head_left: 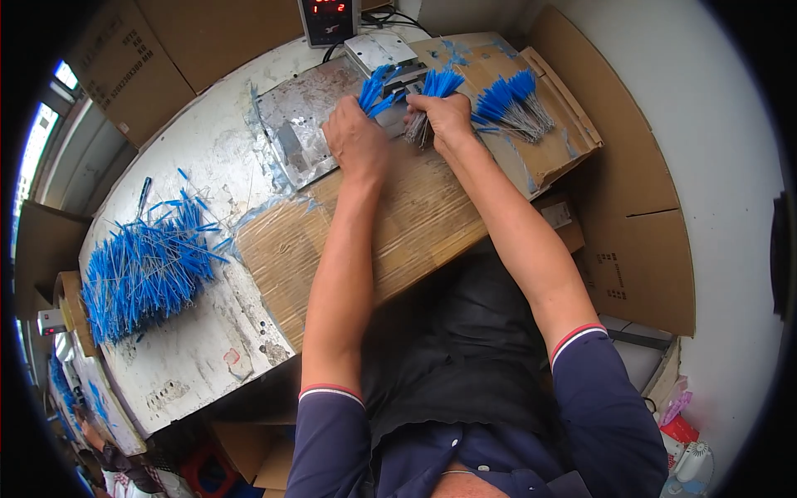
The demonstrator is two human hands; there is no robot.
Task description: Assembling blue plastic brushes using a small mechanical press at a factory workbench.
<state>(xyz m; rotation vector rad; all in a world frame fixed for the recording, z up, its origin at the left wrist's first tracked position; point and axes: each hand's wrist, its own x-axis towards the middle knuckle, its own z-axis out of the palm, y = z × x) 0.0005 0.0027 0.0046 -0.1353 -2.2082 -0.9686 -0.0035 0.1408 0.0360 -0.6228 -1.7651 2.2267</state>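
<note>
My left hand (355, 137) is closed round a loose bunch of thin blue-ended wire pieces (378, 90), whose blue ends stick out above the fingers. Beside it, my right hand (447, 116) grips a thicker bunch of blue-ended wire pieces (440, 83), blue ends upward and bare silvery wires hanging below the thumb. Both hands are held just in front of a small metal fixture (383, 51), which they partly hide. To the right of my right hand, more bundles of the same pieces (515, 106) lie on a cardboard sheet (564, 148).
A large heap of blue-ended wires (149, 274) covers the left of the worn white table (224, 324). A display box with red digits (330, 21) stands behind the fixture. Cardboard panels (639, 191) wall the right side. Another person's hand (91, 432) shows at lower left.
</note>
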